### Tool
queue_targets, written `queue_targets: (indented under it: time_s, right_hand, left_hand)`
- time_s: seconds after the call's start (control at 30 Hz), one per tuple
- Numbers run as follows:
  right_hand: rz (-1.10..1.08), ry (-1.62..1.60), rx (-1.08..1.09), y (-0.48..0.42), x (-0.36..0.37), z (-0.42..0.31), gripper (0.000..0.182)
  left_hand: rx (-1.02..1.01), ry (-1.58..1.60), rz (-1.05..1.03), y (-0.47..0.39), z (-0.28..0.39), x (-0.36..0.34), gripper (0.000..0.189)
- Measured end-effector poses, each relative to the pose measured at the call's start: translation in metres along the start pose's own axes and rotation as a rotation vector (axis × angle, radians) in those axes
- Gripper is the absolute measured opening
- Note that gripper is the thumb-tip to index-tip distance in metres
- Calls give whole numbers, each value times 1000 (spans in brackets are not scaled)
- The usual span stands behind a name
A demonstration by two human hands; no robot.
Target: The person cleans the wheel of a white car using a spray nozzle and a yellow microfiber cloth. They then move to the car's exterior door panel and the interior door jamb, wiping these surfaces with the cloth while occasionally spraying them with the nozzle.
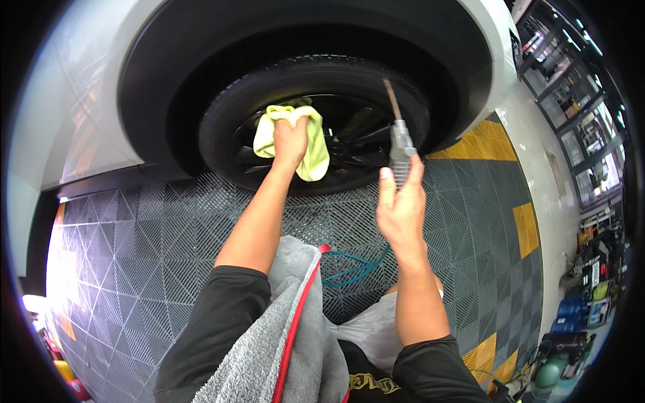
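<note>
My left hand (291, 141) grips a yellow-green microfibre cloth (315, 151) against the left part of a car wheel's dark spoked rim (352, 121). In my right hand (405, 201) is a grey air blow gun (401, 146) with a thin brownish nozzle, which points up across the right side of the tire (322, 75). A teal hose (360, 272) loops below, beside my right wrist. A grey plush towel (282, 327) with red edging hangs over my front.
The white car's body panel (85, 101) and black wheel arch trim (146, 90) surround the wheel. Underneath lies grated floor tiling (151, 242) with yellow tiles (525, 229). Blue water bottles (569, 315), a green round tank (550, 374) and other gear stand at the right.
</note>
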State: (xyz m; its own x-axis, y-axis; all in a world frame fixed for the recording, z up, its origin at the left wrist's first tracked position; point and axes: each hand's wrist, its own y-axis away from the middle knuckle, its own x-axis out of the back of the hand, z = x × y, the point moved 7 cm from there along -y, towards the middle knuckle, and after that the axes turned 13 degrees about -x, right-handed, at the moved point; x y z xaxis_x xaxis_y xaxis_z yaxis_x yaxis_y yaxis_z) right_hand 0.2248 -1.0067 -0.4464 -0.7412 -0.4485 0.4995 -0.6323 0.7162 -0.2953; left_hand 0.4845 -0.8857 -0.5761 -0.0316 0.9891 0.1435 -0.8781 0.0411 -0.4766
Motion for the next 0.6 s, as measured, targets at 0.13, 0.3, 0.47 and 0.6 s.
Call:
queue_targets:
  time_s: [0.13,0.3,0.47,0.6]
  right_hand:
    - [-160,43,24,19,-13,-4,48]
    - [-69,137,57,18,-5,20,50]
    - [153,198,-143,-5,43,68,45]
    - [-80,182,105,17,-5,28,54]
  left_hand:
    - [-77,-15,117,-2,2,-3,49]
    - [-16,-299,-16,8,31,-13,44]
    - [-34,-369,12,3,30,-14,42]
    - [-47,-342,-20,4,21,-9,38]
